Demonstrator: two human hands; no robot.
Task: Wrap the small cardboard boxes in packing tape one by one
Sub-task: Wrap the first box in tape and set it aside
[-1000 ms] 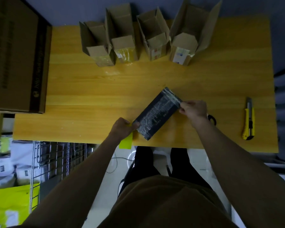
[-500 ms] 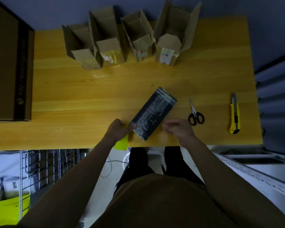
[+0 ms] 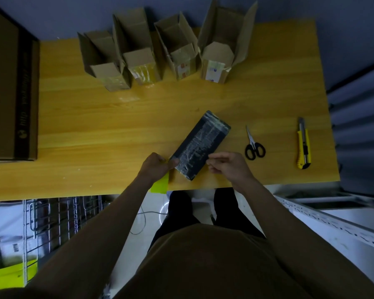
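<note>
At the near edge of the tabletop, a dark tape-wrapped box lies diagonally. Its near corner is pinched by the left hand, beside a yellow-green slip. The right hand is held at its right edge, fingers curled; what is gripped cannot be told. Scissors and a yellow utility knife lie to the right. Four open cardboard boxes stand along the far edge.
</note>
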